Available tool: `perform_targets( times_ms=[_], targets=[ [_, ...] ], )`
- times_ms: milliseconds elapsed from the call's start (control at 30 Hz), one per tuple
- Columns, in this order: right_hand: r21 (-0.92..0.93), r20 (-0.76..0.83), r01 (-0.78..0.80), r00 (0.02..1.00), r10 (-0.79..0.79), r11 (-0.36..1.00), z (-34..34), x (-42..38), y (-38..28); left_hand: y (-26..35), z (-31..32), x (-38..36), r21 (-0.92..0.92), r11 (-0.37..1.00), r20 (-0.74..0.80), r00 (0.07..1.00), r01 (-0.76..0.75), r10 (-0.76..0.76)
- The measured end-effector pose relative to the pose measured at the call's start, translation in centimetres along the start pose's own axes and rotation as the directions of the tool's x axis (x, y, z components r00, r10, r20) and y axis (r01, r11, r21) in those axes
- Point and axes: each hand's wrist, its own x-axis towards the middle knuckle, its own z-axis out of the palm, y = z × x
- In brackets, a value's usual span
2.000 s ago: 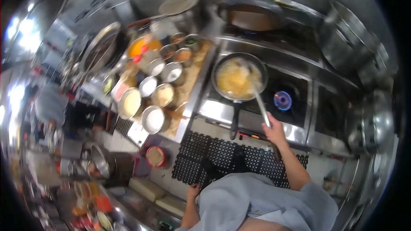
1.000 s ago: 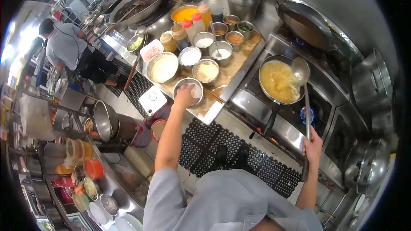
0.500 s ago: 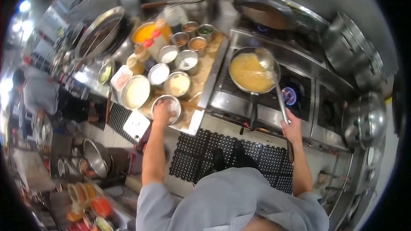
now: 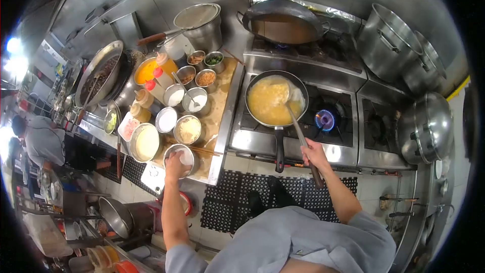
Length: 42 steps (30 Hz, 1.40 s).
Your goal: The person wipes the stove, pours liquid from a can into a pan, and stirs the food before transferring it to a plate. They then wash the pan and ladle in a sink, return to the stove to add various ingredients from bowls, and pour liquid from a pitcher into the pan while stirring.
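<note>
Frying pan (image 4: 299,82): set on the stove (image 4: 255,139), black handle pointed out over the front edge, and yellow mixture (image 4: 262,102) spread right across it.
Ladle (image 4: 298,130): head dipped in that mixture, shaft slanted over the pan's rim.
Right grip: clamped firmly on the ladle's shaft by the right hand (image 4: 315,154).
Left grip: over at the worktop (image 4: 223,83), the left hand (image 4: 175,166) is lowered into a steel bowl (image 4: 192,170) of white stuff; whether its fingers are apart or together cannot be told.
Step in hand: the mixture is being worked with the ladle, it seems, while the white stuff is reached for.
Next move: a steady ladle is called for, by the look of it, and a sure pinch if anything is to be lifted from that bowl.
Blue flame (image 4: 324,120): seen burning just beside the pan, uncovered.
Bottles and writing: red-capped bottles (image 4: 162,78) are spotted, but no brand can be read; marks on a white box (image 4: 151,178) are too small.
</note>
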Motion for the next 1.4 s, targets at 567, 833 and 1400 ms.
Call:
perform_targets(
  times_ms=[567, 833, 1400],
  targets=[
    [0.217, 0.225, -0.248, 0.954, 0.199, 0.944, -4.5, -3.7, -10.3, -0.1, 0.8, 1.0, -0.004, 1.000, -0.051, 0.998, 0.031, -0.031],
    [-0.090, 0.044, 0.031, 0.999, -0.027, 0.995, -5.9, -6.5, -14.3, -0.9, 0.5, 0.9, -0.017, 0.999, 0.002, 0.999, 0.034, -0.034],
    [-0.167, -0.123, -0.012, 0.992, -0.008, 0.986, -1.8, 3.2, -0.6, 1.0, 1.2, 0.6, 0.060, 0.985, -0.052, 0.986, 0.159, -0.156]
  ],
)
